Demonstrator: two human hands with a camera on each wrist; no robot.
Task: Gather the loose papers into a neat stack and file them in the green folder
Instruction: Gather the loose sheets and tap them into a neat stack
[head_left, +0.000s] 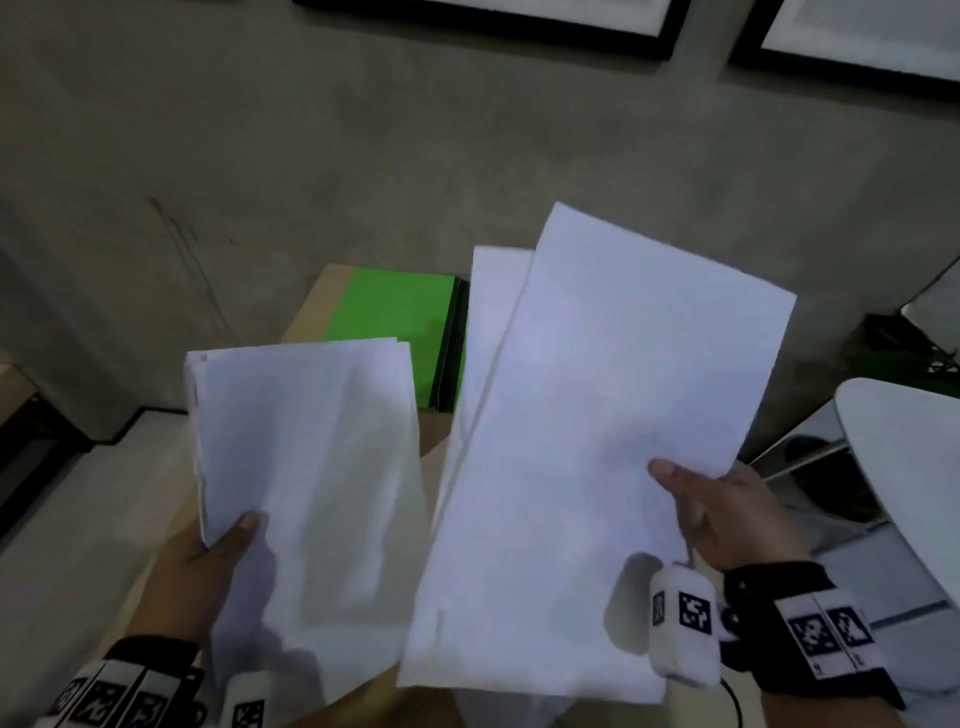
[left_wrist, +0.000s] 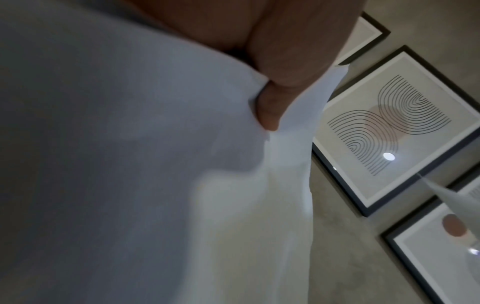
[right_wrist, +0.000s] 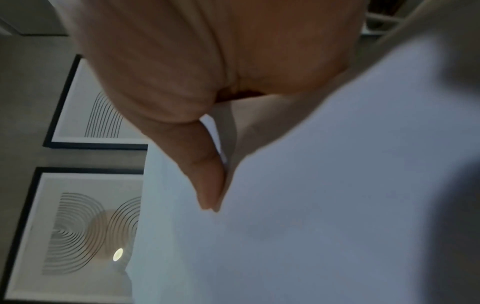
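Each hand holds white papers above a wooden table. My left hand pinches a small bundle of papers at its left edge, thumb on top; the left wrist view shows that thumb pressed into the papers. My right hand pinches a longer set of sheets at the right edge, thumb on top; in the right wrist view its thumb lies on the sheets. The green folder lies flat on the table behind the papers, partly hidden by them.
The wooden table runs out toward a grey wall hung with black-framed pictures. A white rounded chair or tabletop stands at the right, with dark clutter beyond it. Floor lies to the left.
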